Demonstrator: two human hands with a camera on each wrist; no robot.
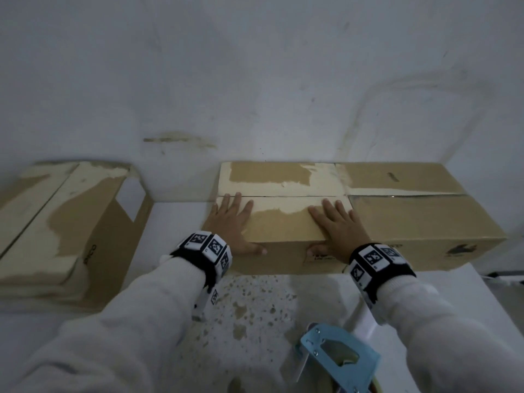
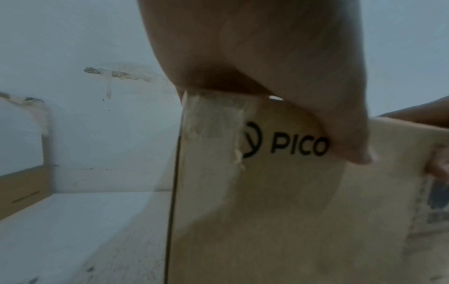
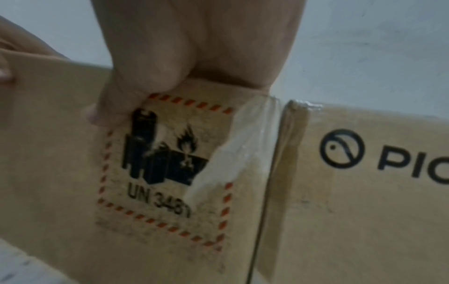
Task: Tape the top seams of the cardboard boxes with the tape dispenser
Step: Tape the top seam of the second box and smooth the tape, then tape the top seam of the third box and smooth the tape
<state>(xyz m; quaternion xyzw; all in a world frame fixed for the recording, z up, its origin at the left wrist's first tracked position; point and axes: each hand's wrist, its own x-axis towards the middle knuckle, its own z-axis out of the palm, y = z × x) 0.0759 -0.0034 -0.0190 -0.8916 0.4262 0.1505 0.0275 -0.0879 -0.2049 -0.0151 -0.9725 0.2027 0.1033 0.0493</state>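
A middle cardboard box (image 1: 283, 222) stands against the wall, its top seam (image 1: 286, 196) a dark line between the flaps. My left hand (image 1: 232, 219) lies flat on the near flap at its left end, thumb (image 2: 352, 142) down on the front face beside the PICO print. My right hand (image 1: 337, 225) lies flat at the flap's right end, thumb (image 3: 121, 100) on the front face above a UN 3481 hazard label (image 3: 165, 169). A blue tape dispenser (image 1: 337, 353) lies on the floor below my right wrist; neither hand holds it.
A second box (image 1: 419, 219) sits tight against the middle box on the right. A third box (image 1: 56, 222) with a torn top stands apart at the left. The white wall (image 1: 255, 95) is right behind them. Speckled floor (image 1: 255, 307) lies in front.
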